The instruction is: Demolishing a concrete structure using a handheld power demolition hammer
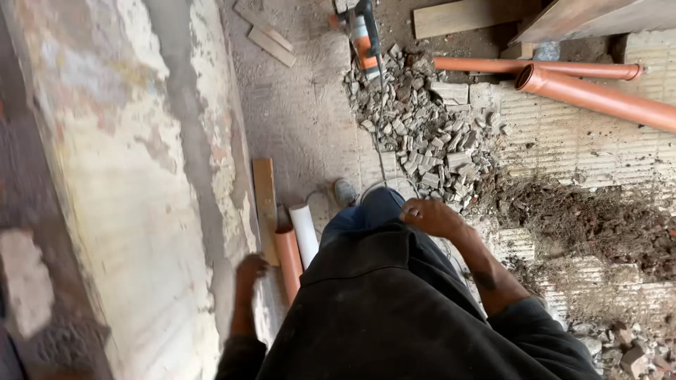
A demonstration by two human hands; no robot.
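Your left hand [248,271] hangs low beside the rough plastered wall [134,183], fingers curled loosely and holding nothing; it is just beside the short orange pipe [287,262] that leans near the wall's foot. A white pipe [304,232] lies touching that orange one on its right, and a narrow wooden plank [265,207] stands between the pipes and the wall. Your right hand [431,217] rests on your raised knee, against the blue trousers [366,211], fingers bent and together, gripping nothing that can be made out. Your dark jacket [394,317] fills the lower middle of the view, and the toe of your grey shoe [344,191] shows just ahead of the knee. A thin cable [381,151] runs from near the shoe up across the concrete floor [303,119] to an orange and grey power tool [362,35] lying at the far edge of a heap of broken rubble [422,134]. To the right, two long orange drain pipes [598,95] lie across ribbed blocks, with loose dark earth [584,218] below them. Two wood offcuts [266,36] lie further up the floor.
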